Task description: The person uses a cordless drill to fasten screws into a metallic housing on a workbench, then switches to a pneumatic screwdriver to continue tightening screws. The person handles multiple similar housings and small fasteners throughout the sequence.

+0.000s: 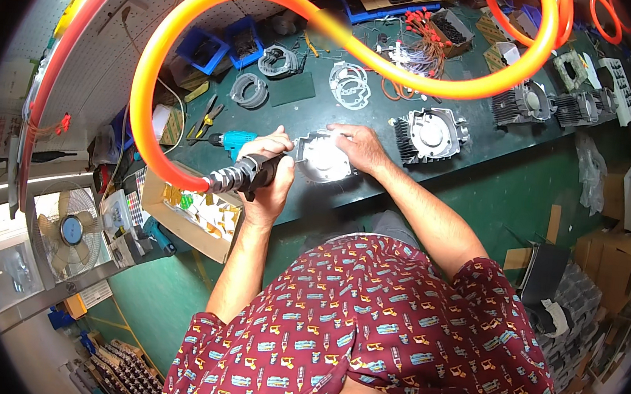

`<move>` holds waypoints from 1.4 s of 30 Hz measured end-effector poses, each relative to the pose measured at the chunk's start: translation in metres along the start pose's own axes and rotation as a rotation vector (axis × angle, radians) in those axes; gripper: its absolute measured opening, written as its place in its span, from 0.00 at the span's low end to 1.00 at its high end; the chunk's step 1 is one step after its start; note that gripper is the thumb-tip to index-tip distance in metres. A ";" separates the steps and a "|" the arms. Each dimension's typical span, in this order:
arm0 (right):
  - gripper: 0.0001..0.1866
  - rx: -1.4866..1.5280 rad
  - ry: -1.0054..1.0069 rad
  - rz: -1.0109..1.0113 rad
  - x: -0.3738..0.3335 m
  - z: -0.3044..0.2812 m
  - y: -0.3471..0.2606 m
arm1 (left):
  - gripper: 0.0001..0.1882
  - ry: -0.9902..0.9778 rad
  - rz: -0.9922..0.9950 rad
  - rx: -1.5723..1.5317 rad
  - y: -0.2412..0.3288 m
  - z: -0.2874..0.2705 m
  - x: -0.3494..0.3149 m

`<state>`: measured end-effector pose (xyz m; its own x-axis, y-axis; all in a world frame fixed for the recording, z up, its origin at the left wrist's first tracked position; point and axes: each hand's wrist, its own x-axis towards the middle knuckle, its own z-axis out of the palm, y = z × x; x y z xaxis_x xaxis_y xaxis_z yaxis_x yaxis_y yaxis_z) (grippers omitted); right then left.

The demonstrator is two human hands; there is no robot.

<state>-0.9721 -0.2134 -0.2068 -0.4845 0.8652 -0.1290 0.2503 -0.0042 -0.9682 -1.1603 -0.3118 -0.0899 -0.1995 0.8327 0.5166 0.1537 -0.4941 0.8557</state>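
My left hand (273, 197) is wrapped around a black air blow gun (257, 174), whose metal fitting joins a thick orange air hose (143, 78). The gun's front end points toward a bright silver metal casting (323, 160) at the bench's front edge. My right hand (364, 148) grips the casting's right side, thumb and fingers on its rim. Glare washes out the casting's inner face. Just left of it lies a teal power drill (236, 141), partly behind my left hand. A finned engine part (432, 134) sits on the bench to the right.
The orange hose loops above the green bench (293, 111). Metal rings (250, 90), gaskets (351, 86), pliers (209, 120) and blue bins (203, 49) lie farther back. More finned parts (523, 104) stand at right. An open carton (205, 243) with small packets is near my left forearm.
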 end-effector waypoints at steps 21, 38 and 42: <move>0.21 0.001 0.027 -0.038 0.000 0.001 0.011 | 0.16 0.065 -0.024 -0.043 0.031 0.039 0.008; 0.22 -0.002 0.032 -0.111 0.007 0.003 0.029 | 0.16 -0.005 -0.059 -0.069 0.005 0.059 -0.006; 0.21 -0.004 -0.059 -0.174 0.003 -0.006 0.017 | 0.15 -0.275 -0.102 -0.008 0.020 0.067 -0.002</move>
<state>-0.9645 -0.2082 -0.2221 -0.5691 0.8218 0.0281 0.1618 0.1454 -0.9761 -1.0920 -0.3067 -0.0760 0.0565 0.9141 0.4015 0.1387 -0.4054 0.9035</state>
